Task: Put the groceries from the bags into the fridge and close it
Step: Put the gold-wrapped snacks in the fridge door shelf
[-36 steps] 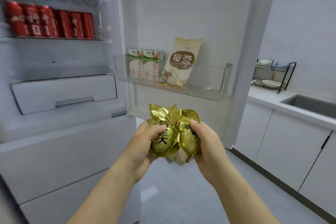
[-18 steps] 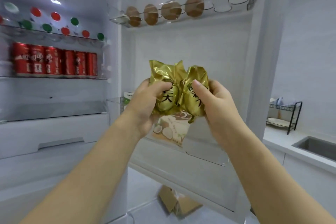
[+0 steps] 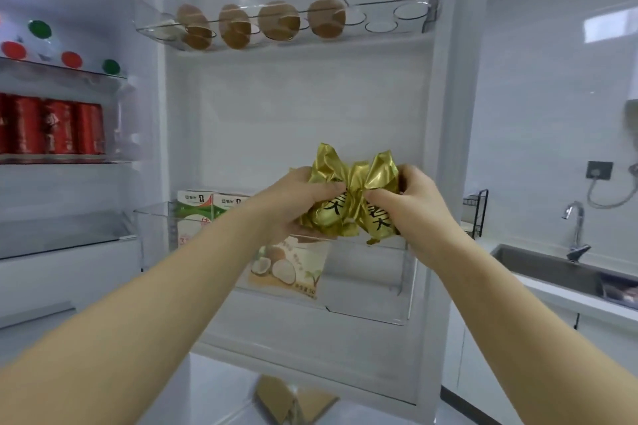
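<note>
Gold packets [image 3: 348, 207] pinched between left hand [image 3: 303, 203] and right hand [image 3: 414, 207], held before door bin [image 3: 366, 286]. Placing step; next, lower toward 6 o'clock, release.

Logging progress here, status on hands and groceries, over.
Left hand and right hand both gripping the gold foil packets. Held in front of the door bin, not yet stowed. Fridge open, nothing blocking.

Pale grey walls [image 3: 538, 86] enclose a bright kitchen where, right of the right hand [image 3: 419, 207], a white table [image 3: 559, 293] carries a steel sink [image 3: 552, 269], a chrome tap [image 3: 576, 231] and a black dish rack [image 3: 478, 214].
</note>
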A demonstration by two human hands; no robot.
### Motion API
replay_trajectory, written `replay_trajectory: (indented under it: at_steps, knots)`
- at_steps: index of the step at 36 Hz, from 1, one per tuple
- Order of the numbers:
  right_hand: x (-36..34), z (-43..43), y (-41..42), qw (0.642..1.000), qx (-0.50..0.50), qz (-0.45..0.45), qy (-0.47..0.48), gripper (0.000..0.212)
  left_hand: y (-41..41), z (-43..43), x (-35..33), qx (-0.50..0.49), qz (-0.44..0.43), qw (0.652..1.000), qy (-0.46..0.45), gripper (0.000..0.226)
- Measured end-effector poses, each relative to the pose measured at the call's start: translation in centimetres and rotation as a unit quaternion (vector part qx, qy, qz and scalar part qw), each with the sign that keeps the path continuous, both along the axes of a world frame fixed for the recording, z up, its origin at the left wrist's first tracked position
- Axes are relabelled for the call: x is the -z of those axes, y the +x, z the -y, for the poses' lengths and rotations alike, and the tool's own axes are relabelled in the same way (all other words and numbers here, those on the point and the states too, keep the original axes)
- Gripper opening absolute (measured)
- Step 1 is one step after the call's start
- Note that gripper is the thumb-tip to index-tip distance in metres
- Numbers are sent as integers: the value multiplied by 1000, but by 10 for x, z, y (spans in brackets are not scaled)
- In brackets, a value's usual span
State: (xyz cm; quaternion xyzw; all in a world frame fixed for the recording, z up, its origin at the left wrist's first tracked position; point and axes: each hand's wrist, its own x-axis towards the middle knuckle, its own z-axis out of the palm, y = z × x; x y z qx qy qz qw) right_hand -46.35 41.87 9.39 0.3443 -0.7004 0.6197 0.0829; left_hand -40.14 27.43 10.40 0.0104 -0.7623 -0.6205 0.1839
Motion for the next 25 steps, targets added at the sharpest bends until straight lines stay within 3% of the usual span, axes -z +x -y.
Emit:
replay_trajectory:
  at_steps: [5,8,11,13,19,21,25]
  knots:
    - [2,1,-6,996,37,-24,75,19,-3,12,-4,61,102,993,-25,13]
    - [2,4,-10,991,50,-26,121,21,-11,19,-3,48,121,991,-41,14]
    - [3,6,-12,985,58,-33,158,20,-20,24,1,21,139,986,-93,38]
    - [3,6,-13,985,61,-34,160,19,-25,26,2,14,153,979,-135,43]
    - [5,12,-15,963,104,-88,234,6,-31,27,0,8,191,956,-224,21]
    - [6,14,-16,953,113,-103,263,11,-33,27,0,12,192,954,-229,10]
    - [6,16,-20,942,118,-119,290,17,-39,25,4,2,151,962,-226,10]
